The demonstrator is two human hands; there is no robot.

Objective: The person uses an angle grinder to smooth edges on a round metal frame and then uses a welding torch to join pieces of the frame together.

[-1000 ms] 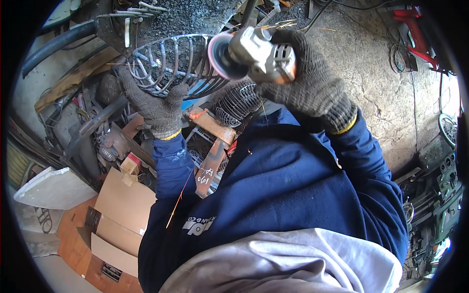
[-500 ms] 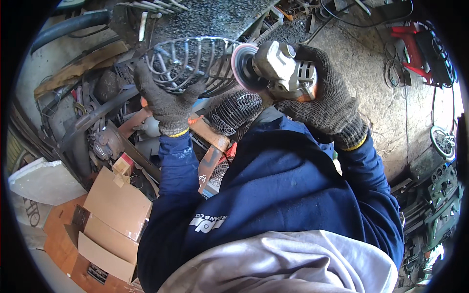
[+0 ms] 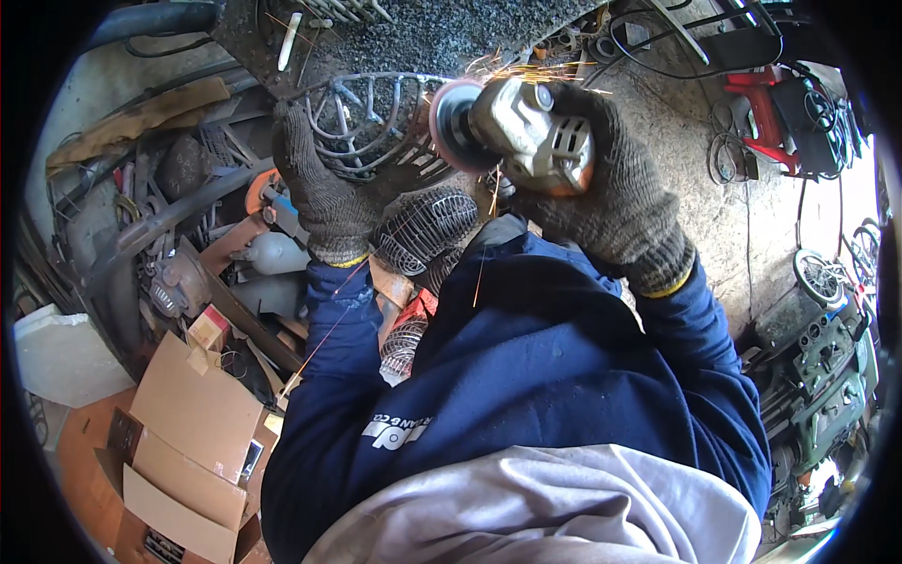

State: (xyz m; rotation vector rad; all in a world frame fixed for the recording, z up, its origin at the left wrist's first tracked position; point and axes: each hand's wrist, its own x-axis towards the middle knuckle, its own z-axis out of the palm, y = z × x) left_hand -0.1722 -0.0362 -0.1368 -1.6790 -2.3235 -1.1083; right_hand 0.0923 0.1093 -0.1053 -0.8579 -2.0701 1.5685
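Note:
My gloved right hand grips an angle grinder by its body. The grinder's round disc meets the right side of a curved metal wire basket, and orange sparks fly off past the tool. On the basket's left side, my gloved left hand is closed around its wire edge; the fingertips are partly hidden. The basket rests at the near edge of a dark, grit-covered bench.
Below the basket stand several wire coil-like pieces. Metal scrap and a grey bottle lie at left, near an open cardboard box. A red stand is at the far right, above green machinery.
Sparks now spray from the disc, where none showed before. The grinder has shifted slightly left and down against the basket, which sits tilted lower. The view has moved a little.

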